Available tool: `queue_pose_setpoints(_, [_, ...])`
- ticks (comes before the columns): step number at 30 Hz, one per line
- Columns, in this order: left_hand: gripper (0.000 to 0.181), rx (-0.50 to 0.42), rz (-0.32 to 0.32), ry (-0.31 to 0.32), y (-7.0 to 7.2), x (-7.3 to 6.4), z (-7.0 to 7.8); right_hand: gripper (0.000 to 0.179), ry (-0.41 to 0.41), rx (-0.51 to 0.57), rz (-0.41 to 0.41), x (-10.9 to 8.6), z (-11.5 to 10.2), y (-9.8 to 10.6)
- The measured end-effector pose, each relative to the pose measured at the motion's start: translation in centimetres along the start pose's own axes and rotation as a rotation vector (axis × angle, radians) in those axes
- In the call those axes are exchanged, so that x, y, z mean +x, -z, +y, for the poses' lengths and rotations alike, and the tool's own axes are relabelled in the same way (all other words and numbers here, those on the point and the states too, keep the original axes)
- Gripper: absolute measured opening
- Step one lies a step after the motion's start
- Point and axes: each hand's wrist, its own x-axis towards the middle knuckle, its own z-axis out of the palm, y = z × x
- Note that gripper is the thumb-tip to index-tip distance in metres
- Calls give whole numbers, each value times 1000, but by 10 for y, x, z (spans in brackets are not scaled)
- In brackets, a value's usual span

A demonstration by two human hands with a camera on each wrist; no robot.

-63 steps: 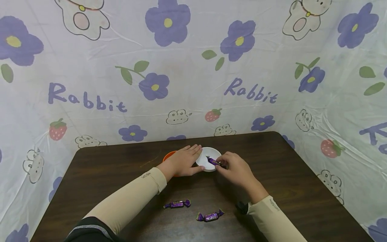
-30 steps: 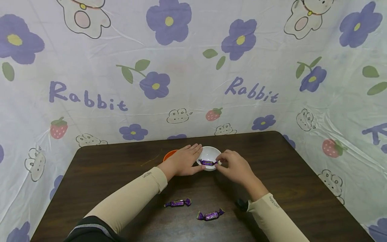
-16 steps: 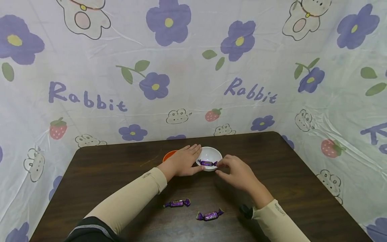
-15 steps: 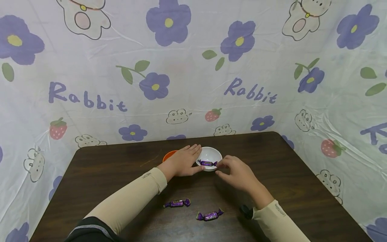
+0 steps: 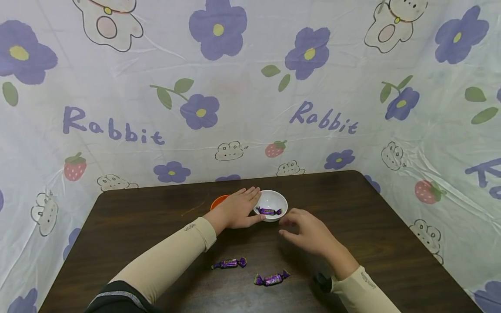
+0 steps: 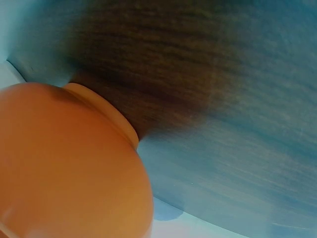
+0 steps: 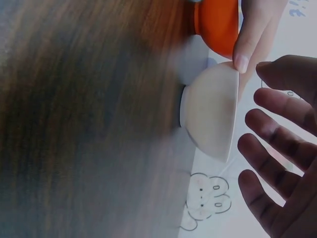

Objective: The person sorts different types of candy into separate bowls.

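Observation:
A purple-wrapped candy (image 5: 269, 211) lies inside a small white bowl (image 5: 276, 198) near the back of the table. My left hand (image 5: 239, 210) lies with straight fingers over an orange bowl (image 5: 219, 201), its fingertips and thumb touching the white bowl's left rim. Most of the orange bowl is hidden under that hand in the head view; its side fills much of the left wrist view. To the right of the white bowl, my right hand (image 5: 309, 230) hovers with loosely bent fingers, holding nothing. The right wrist view shows its fingers (image 7: 267, 153) spread apart from the white bowl (image 7: 210, 111).
Two more purple-wrapped candies lie on the dark wooden table (image 5: 156, 226): one candy (image 5: 229, 263) in front of the left hand, another candy (image 5: 272, 278) nearer and farther right. A white cloth printed with flowers (image 5: 200, 111) and rabbits hangs behind and beside the table.
My right hand set its candy down in the white bowl, let go and drew back to the right and nearer. My left hand has stayed in place.

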Motion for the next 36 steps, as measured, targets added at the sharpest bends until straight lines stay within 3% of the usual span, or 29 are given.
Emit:
queue_pose_setpoints(8, [92,3,-15,7,-2,1,-1,18,57,59,-45,-10,2,-2])
queue_pose_setpoints(16, [91,9,-10,3,-1,1,-1,20,62,160,-131,-17,2,-2])
queue_pose_setpoints(27, [92,7,-16,-1,-2,2,-1,25,100,194,-209,-31,3,-4])
queue_pose_setpoints(36, [92,8,-17,4,-3,3,-2,28,71,208,-286,-38,0,-5])
